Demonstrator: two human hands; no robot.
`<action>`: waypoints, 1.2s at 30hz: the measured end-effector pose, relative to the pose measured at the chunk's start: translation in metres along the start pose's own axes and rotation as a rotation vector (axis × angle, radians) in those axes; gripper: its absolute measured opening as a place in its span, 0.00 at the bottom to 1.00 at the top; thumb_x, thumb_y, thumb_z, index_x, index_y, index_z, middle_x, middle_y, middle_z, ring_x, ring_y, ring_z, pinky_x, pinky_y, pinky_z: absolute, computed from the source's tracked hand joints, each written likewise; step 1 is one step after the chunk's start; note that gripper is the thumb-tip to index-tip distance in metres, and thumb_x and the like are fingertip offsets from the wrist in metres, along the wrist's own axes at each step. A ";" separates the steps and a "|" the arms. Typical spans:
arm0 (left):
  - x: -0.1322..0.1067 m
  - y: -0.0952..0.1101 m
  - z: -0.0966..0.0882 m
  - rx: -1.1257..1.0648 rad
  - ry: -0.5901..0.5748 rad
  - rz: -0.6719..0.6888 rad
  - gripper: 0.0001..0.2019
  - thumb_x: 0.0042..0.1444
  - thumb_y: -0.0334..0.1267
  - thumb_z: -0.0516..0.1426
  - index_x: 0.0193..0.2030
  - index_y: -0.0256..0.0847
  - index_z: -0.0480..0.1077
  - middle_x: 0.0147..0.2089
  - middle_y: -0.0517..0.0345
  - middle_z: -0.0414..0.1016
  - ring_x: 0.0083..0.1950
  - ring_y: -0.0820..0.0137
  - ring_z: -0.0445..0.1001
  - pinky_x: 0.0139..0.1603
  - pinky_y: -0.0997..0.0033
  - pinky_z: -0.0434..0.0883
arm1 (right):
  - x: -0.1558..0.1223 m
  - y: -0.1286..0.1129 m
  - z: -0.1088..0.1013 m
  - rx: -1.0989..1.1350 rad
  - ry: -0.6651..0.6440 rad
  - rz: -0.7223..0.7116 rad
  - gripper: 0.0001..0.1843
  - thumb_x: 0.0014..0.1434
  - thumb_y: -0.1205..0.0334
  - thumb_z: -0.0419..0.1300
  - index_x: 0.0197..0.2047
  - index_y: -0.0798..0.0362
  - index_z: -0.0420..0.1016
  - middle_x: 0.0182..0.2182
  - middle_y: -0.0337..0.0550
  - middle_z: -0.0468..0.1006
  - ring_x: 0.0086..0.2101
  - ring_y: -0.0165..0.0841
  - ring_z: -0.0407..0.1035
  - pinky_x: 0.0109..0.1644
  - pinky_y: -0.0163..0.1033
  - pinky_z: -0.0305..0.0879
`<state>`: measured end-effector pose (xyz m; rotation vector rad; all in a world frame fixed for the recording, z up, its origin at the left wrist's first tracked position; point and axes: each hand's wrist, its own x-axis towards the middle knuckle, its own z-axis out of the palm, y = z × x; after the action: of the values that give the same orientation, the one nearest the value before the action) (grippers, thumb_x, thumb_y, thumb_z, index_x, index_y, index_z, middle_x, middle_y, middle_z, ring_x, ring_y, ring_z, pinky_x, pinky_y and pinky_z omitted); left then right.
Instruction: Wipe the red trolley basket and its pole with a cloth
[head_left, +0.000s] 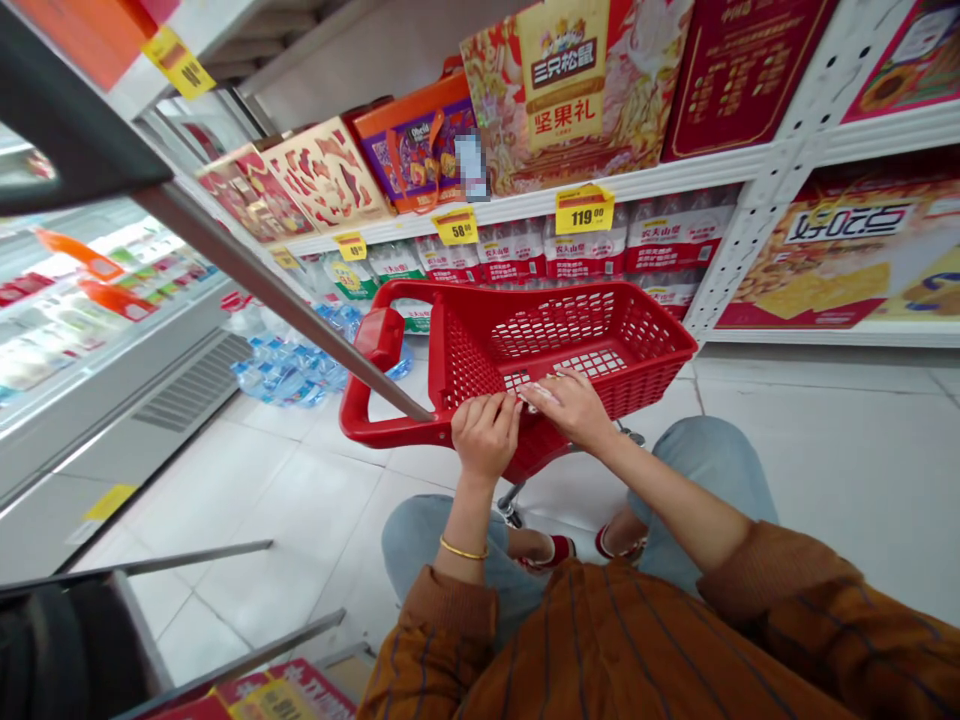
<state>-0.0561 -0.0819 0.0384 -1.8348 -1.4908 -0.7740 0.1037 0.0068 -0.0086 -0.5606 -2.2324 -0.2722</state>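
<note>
A red plastic shopping cart point(652, 385) with a latticed basket stands crosswise just before my knees. On the side of it nearest me, my left hand point(486, 432) curls its fingers over the rim. Beside it my right hand point(571, 408) bends over the same rim, its thumb and fingers pointing left and almost meeting my left hand. Part of the rim lies hidden under both hands. Through the basket's holes the pale floor shows.
Gift boxes point(577, 90) line the shelf ahead, above packs of bottled water point(585, 250). More water bottles point(292, 360) lie on the floor at left, near a chilled display case point(180, 390). A metal pole point(300, 310) slants across the cart's left end.
</note>
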 end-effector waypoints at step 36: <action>0.012 -0.013 0.007 -0.094 -0.101 -0.062 0.10 0.61 0.38 0.54 0.45 0.44 0.75 0.42 0.55 0.80 0.45 0.64 0.76 0.66 0.49 0.53 | -0.011 0.020 -0.003 -0.066 -0.066 0.239 0.15 0.65 0.64 0.55 0.53 0.48 0.72 0.46 0.48 0.74 0.42 0.36 0.64 0.47 0.41 0.58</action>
<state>-0.0667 -0.0671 0.0446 -1.9304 -1.6064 -0.8044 0.1220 0.0194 -0.0147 -0.8756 -2.1992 -0.2070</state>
